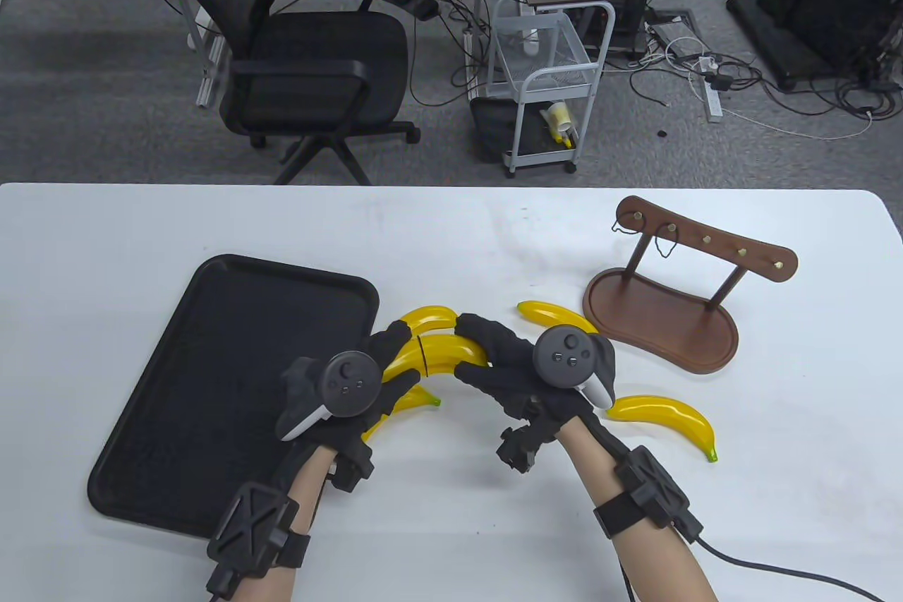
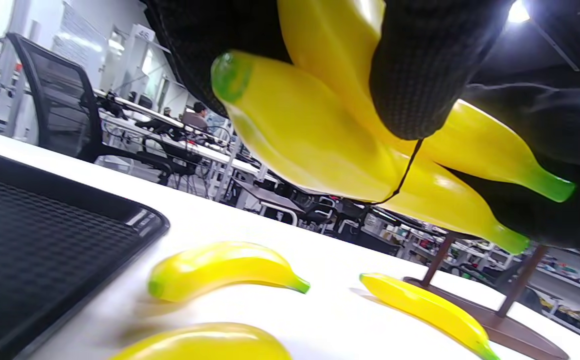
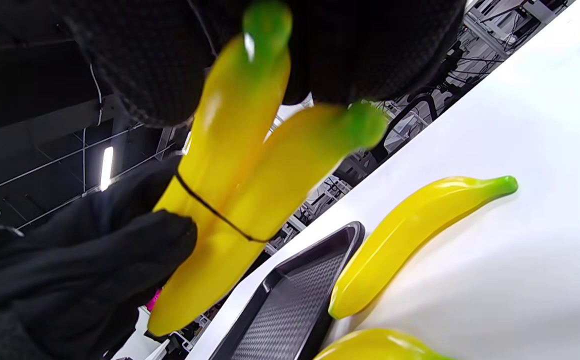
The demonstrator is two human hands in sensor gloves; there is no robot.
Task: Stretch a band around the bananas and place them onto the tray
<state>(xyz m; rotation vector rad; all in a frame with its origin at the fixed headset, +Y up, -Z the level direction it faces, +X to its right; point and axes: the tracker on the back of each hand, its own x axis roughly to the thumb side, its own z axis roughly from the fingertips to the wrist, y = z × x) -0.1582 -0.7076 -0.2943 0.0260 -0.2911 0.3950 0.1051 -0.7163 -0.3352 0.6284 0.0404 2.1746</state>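
Black tray [image 1: 211, 362] lies at the far left of the table [image 1: 451, 228], long side angled toward the person.

Just right of the tray's near corner: left hand [image 1: 353, 383], gloved, tracker on its back. Fingers curl round the left end of a banana pair [image 1: 441, 351] held clear above the tabletop. In the left wrist view one fingertip [image 2: 420, 75] presses on the top of the pair [image 2: 320, 145] right where the thin black band [image 2: 407, 170] crosses.

The band [image 1: 422, 355] circles both bananas near mid-length, snug against the skins; the right wrist view shows it [image 3: 210, 210] as a dark line wrapping the two bodies [image 3: 230, 200].

Right of the tray, past the band: right hand [image 1: 536, 369], fingers closed over the right end of the pair, green tips poking out under the glove. Both hands clamp the same bundle, one on either side of the band.

Loose bananas on the table, all right of the tray: one [image 1: 427, 316] just beyond the held pair, near the tray's far corner; one [image 1: 413, 401] under the left hand's fingers; one [image 1: 557, 314] beyond the right hand; one [image 1: 670, 422] farthest right.

Wooden hook stand [image 1: 670, 298] sits well right of the tray, a thin dark loop [image 1: 659, 242] hanging on one peg.
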